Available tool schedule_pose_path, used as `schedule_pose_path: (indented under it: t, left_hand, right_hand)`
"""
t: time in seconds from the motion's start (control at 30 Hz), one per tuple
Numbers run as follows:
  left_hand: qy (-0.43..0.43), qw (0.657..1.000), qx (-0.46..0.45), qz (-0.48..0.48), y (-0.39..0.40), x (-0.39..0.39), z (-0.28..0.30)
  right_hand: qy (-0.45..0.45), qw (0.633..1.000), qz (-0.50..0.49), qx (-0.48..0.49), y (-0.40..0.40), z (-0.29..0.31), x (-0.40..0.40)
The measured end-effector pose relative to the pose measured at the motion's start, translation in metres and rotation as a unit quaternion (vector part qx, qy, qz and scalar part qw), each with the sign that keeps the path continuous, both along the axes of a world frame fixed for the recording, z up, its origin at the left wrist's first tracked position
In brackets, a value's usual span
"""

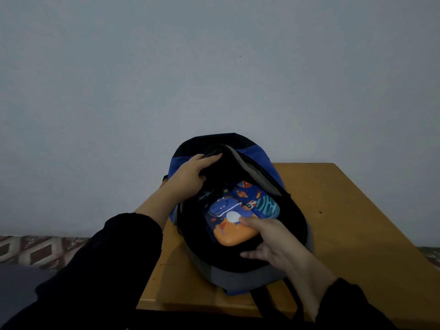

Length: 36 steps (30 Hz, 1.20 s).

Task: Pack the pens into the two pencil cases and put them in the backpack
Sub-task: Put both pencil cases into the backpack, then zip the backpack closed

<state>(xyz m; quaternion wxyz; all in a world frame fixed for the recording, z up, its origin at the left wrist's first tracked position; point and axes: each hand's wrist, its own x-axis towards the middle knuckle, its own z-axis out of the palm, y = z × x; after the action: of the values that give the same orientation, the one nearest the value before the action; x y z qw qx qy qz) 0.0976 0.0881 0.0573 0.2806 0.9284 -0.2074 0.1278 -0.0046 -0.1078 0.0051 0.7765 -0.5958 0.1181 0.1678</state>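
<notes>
While the blue and black backpack (262, 167) stands unzipped on the wooden desk (345, 222), filling most of the desk's left half and reaching to its far edge by the grey wall (214, 67), both hands work at its mouth. The left hand (190, 175) grips the far-left rim of the opening, fingers curled over the dark edge and holding it wide. The right hand (273, 241) is at the near-right side of the opening, thumb and fingers pinching the near end of the dinosaur pencil case (226, 217) (blue and orange, lying inside the bag). Just beside it, toward the far right of the compartment and touching it, lies the space-print pencil case (257, 198) with planets and a rocket. Both sleeves (107, 258) are dark. No pens show. A patterned cloth (35, 251) lies beyond the desk's left edge.
</notes>
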Motion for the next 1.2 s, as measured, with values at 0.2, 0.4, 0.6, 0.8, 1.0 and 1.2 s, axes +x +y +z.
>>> schedule_pose_path:
  t: [0.2,0.4,0.6,0.8,1.0,1.2]
  left_hand:
    - [-0.034,0.999,-0.007,-0.024,0.003,-0.004,-0.004]
    - [-0.038,0.998,-0.006,-0.04,0.003,-0.006,-0.007]
    - [-0.047,0.998,0.004,-0.05,0.003,-0.011,-0.016]
    - [-0.048,0.995,0.007,-0.083,0.0,-0.023,-0.038]
    - [-0.046,0.994,0.007,-0.097,-0.005,-0.026,-0.048]
    - [-0.068,0.993,-0.016,-0.094,-0.008,-0.037,-0.046]
  right_hand:
    - [0.012,0.999,-0.033,0.0,0.029,-0.001,0.03]
    - [0.005,0.997,-0.063,0.032,0.046,-0.001,0.037]
    - [-0.003,0.998,-0.057,0.013,0.019,-0.025,0.02]
    - [-0.005,0.993,-0.114,0.015,-0.012,-0.038,0.019]
    - [-0.022,0.991,-0.132,-0.015,-0.006,-0.042,0.025]
    - [-0.059,0.993,-0.013,-0.106,-0.009,-0.043,0.027]
